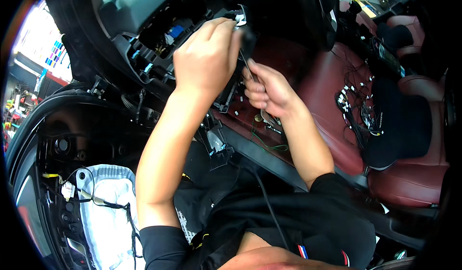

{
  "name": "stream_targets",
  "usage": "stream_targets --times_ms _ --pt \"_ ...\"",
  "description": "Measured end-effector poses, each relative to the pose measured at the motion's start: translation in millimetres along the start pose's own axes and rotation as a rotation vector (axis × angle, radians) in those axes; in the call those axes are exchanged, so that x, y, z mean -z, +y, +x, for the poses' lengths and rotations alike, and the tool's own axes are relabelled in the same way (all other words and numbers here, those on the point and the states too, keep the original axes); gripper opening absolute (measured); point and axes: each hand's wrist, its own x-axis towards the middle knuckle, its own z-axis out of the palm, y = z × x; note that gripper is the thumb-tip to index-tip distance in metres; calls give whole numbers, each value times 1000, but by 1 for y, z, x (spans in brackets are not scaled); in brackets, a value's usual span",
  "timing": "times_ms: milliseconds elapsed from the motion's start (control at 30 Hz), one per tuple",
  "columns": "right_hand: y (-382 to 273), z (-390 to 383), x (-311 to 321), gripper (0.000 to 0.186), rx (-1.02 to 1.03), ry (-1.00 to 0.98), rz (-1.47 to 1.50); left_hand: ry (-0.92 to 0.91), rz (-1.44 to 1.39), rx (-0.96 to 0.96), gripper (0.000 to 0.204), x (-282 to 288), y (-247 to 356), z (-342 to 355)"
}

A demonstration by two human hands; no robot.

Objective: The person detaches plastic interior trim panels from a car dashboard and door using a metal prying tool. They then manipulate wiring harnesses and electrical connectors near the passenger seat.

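Note:
My left hand (207,53) is closed at the opened dashboard, its fingers bent down by a black plastic trim piece (224,104). A small white part (239,18) shows beside its fingertips; what those fingers grip is hidden. My right hand (269,88) is closed round a thin metal tool (246,60), whose narrow shaft points up toward the left hand. The tool's exact kind cannot be made out. Below the right hand, a green wire (262,142) hangs in a loop.
A blue connector (175,31) sits inside the dashboard opening. Dark red seats (327,106) stand to the right, with a bundle of wires and white plugs (353,108) beside a black cushion (402,125). An open door with bare inner metal and a whitish liner (108,188) is at lower left.

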Motion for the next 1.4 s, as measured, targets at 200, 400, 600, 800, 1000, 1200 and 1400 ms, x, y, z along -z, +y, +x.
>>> stream_targets --times_ms 200,400,600,800,1000,1200,1400 --pt "66 -86 37 28 73 328 -87 -91 -458 474 17 82 26 -75" --pt "150 -62 105 21 -128 601 41 148 -1246 1080 33 123 60 -159" --pt "191 49 193 13 -73 774 -130 366 -1514 1420 35 132 66 -183" --pt "182 96 189 43 31 815 -380 427 -1602 1337 34 147 60 -229" --pt "175 73 154 46 55 653 -505 565 -1566 1438 38 149 57 -244" --pt "210 10 183 43 -11 683 -1169 679 -1976 1555 33 161 43 -269" --pt "236 -8 209 42 -124 612 -1770 830 -2395 1462 47 154 27 -301"
